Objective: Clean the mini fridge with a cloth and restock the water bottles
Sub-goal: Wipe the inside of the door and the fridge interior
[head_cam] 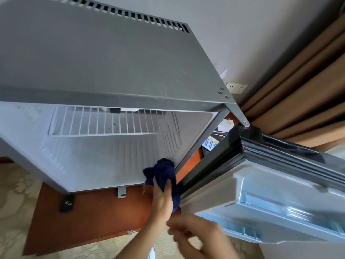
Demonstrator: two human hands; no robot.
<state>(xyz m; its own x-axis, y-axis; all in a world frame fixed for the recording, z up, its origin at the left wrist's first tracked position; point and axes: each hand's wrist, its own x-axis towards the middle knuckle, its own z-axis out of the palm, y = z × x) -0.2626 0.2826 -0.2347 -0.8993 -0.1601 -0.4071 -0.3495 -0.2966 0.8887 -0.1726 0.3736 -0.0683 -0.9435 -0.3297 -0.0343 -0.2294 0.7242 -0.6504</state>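
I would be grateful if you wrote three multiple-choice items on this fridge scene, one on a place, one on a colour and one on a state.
1. Where is the crumpled cloth?
A. on the grey top of the mini fridge
B. at the lower right corner inside the open silver mini fridge
C. on the patterned floor

2. What colour is the cloth?
A. dark blue
B. white
C. orange

3. How does the fridge door stand?
A. shut
C. taken off
B. swung open to the right

Key:
1 B: the left hand holds the cloth against the white inner lining near the door hinge side.
2 A: the cloth looks dark blue against the pale lining.
3 B: the door's black seal and inner shelves face the camera. The right hand is blurred.
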